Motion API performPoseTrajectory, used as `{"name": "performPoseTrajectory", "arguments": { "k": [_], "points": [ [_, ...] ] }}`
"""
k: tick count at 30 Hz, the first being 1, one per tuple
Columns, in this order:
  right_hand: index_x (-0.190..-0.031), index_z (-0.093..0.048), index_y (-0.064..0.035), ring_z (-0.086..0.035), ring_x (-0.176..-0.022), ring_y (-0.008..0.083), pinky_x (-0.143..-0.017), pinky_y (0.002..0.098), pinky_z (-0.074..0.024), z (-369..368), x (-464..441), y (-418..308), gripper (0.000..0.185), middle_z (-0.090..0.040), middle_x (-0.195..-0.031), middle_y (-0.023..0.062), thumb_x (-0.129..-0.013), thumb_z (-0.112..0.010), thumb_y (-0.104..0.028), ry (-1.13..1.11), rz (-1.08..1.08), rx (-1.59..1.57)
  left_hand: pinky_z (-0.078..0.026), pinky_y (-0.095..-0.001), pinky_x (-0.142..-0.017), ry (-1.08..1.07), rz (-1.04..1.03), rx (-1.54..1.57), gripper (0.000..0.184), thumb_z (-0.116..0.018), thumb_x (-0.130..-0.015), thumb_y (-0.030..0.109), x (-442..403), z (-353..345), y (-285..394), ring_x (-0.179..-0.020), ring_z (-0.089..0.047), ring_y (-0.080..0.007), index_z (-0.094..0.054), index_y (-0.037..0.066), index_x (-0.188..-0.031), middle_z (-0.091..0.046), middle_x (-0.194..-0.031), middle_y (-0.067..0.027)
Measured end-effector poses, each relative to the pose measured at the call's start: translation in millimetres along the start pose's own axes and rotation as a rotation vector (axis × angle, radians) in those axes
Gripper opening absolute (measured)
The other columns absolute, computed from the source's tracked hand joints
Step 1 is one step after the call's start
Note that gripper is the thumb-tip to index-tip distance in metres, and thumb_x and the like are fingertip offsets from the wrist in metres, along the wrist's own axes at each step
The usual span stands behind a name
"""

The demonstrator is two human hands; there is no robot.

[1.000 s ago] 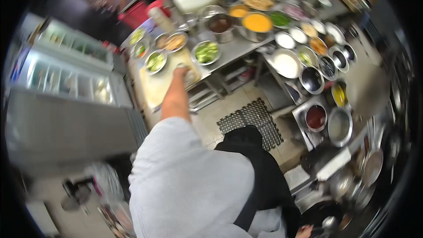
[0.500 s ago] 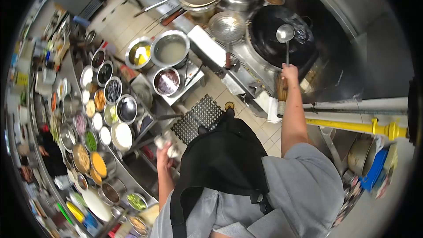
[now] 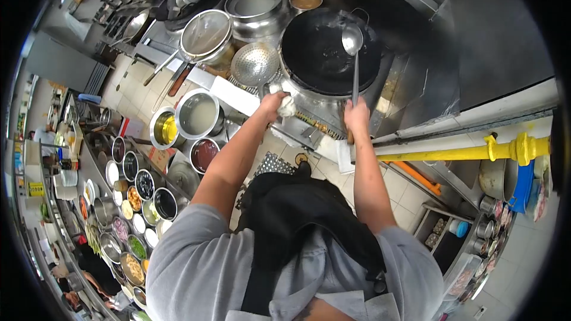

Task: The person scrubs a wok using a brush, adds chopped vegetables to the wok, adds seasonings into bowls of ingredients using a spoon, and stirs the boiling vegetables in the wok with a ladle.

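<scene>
A steel ladle (image 3: 352,40) reaches over the black wok (image 3: 315,53); my right hand (image 3: 357,115) is closed around the end of its long handle. The ladle's bowl is above the right part of the wok. My left hand (image 3: 272,104) grips a bunched white cloth (image 3: 287,106) at the stove's front edge, just below and left of the wok. Whether the cloth touches the wok cannot be made out. Close to the left hand, a perforated strainer (image 3: 254,64) rests on the stove; its handle end is hidden. No food shows in the wok.
A mesh sieve (image 3: 206,32) sits on a pot at the left, near a large steel pot (image 3: 254,7). Bowls of yellow liquid (image 3: 166,129) and dark red sauce (image 3: 204,154) stand left of my arm. A yellow pipe (image 3: 452,152) runs at the right.
My left hand has moved up and forward with the cloth, from beside my apron to the stove edge near the wok. The view has shifted; the right hand still holds the ladle over the wok.
</scene>
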State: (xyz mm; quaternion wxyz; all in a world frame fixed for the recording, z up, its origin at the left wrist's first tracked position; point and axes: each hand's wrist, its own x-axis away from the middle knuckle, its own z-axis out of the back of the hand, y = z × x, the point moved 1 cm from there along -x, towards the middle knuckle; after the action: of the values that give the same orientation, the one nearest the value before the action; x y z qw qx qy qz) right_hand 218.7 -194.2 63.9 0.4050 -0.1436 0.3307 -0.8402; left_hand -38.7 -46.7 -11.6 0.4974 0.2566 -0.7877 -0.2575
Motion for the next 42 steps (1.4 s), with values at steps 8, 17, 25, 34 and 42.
{"name": "performPoseTrajectory", "arguments": {
  "k": [8, 17, 25, 34, 42],
  "points": [
    [-0.110, -0.059, 0.0018, -0.063, -0.086, 0.0496, -0.074, 0.0516, -0.0504, 58, 86, 31, 0.030, -0.064, -0.088, 0.0313, -0.093, -0.059, -0.023, 0.107, 0.086, -0.009, -0.057, -0.0443, -0.074, -0.027, 0.330, -0.175, 0.026, -0.049, -0.098, 0.027, -102, -44, 37, -0.079, -0.069, -0.0260, -0.064, 0.007, -0.098, -0.070, -0.090, -0.0073],
    [-0.106, -0.061, 0.0045, -0.065, -0.078, 0.0412, -0.070, 0.0435, -0.0504, 73, 102, 13, 0.029, -0.066, -0.085, 0.0256, -0.092, -0.064, -0.021, 0.043, -0.002, 0.090, -0.057, -0.0480, -0.066, 0.043, -0.026, 0.065, 0.030, -0.056, -0.078, 0.004, -98, -48, 2, -0.079, -0.070, -0.0343, -0.062, -0.008, -0.105, -0.066, -0.096, -0.0190],
    [-0.113, -0.060, 0.0056, -0.065, -0.084, 0.0461, -0.073, 0.0480, -0.0512, 92, 111, -37, 0.035, -0.066, -0.089, 0.0278, -0.092, -0.063, -0.022, 0.084, 0.104, 0.225, -0.055, -0.0445, -0.055, 0.162, 0.022, 0.241, 0.025, -0.057, -0.080, 0.002, 57, -51, 13, -0.070, -0.069, -0.0301, -0.061, -0.011, -0.101, -0.065, -0.087, -0.0168],
    [-0.120, -0.059, 0.0055, -0.066, -0.086, 0.0450, -0.071, 0.0471, -0.0520, 175, 76, -200, 0.035, -0.064, -0.087, 0.0324, -0.091, -0.062, -0.014, -0.089, 0.306, 0.562, -0.056, -0.0478, -0.058, -0.097, 0.050, 0.538, 0.020, -0.047, -0.093, 0.005, 144, -22, 85, -0.071, -0.066, -0.0303, -0.052, -0.006, -0.109, -0.062, -0.089, -0.0165],
    [-0.124, -0.057, 0.0038, -0.059, -0.097, 0.0494, -0.082, 0.0483, -0.0495, 185, 13, -365, 0.038, -0.062, -0.099, 0.0328, -0.089, -0.061, -0.008, -0.123, 0.656, 0.870, -0.058, -0.0436, -0.063, -0.238, 0.070, 0.743, 0.017, -0.040, -0.099, 0.013, 184, -30, 161, -0.074, -0.067, -0.0256, -0.052, 0.002, -0.104, -0.063, -0.088, -0.0107]
  ]
}}
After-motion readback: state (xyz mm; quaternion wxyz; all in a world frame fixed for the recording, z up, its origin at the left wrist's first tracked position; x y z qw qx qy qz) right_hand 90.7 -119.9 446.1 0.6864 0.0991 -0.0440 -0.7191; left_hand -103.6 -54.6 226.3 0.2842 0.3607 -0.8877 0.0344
